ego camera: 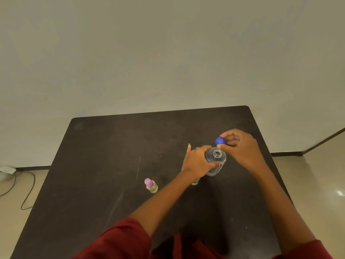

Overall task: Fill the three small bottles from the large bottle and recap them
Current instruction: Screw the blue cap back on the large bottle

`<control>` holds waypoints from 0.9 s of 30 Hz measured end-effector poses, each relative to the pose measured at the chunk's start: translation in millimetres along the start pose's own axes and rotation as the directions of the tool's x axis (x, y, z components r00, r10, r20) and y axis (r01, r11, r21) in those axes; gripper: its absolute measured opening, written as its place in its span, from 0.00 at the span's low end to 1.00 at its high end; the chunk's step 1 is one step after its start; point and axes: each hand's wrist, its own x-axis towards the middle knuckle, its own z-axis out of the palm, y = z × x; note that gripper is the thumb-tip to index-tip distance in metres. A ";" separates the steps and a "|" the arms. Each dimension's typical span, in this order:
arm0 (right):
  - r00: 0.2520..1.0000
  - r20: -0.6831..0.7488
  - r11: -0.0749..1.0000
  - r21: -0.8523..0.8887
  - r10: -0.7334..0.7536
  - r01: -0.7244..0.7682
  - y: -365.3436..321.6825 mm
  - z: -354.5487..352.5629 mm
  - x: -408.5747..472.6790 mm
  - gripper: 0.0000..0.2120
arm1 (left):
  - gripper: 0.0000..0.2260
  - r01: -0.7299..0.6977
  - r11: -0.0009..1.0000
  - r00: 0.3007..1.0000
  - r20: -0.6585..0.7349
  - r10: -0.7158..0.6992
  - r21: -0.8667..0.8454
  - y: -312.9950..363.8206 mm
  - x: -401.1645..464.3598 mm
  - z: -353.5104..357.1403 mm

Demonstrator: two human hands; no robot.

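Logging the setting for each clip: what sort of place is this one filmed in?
Probably a plain indoor room, home or office, not a lab or workshop. A dark table stands against a bare pale wall, on a glossy tiled floor, with a loose cable trailing at the left.

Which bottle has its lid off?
The large clear bottle that the left hand grips: its neck is open, its blue cap pinched in the right hand. The small bottle keeps its pink cap.

A dark table [104, 150] stands against a plain pale wall [149, 53] on glossy beige floor [317, 184].
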 end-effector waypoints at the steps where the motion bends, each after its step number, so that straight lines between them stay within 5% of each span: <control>1: 1.000 0.001 1.000 0.005 0.001 -0.001 1.3 1.7 0.7 0.12 | 0.27 0.001 1.000 1.000 -0.001 -0.001 -0.011 -0.8 0.2 0.1; 16: 0.996 0.089 0.999 0.038 -0.023 0.020 31.8 13.0 -2.3 0.13 | 0.24 0.027 0.995 0.999 0.039 -0.024 -0.100 -5.2 3.4 1.5; 27: 0.961 0.274 0.984 -0.160 -0.033 0.079 18.4 -0.8 5.6 0.18 | 0.25 0.012 1.000 1.000 -0.004 -0.012 -0.004 -8.9 3.4 5.4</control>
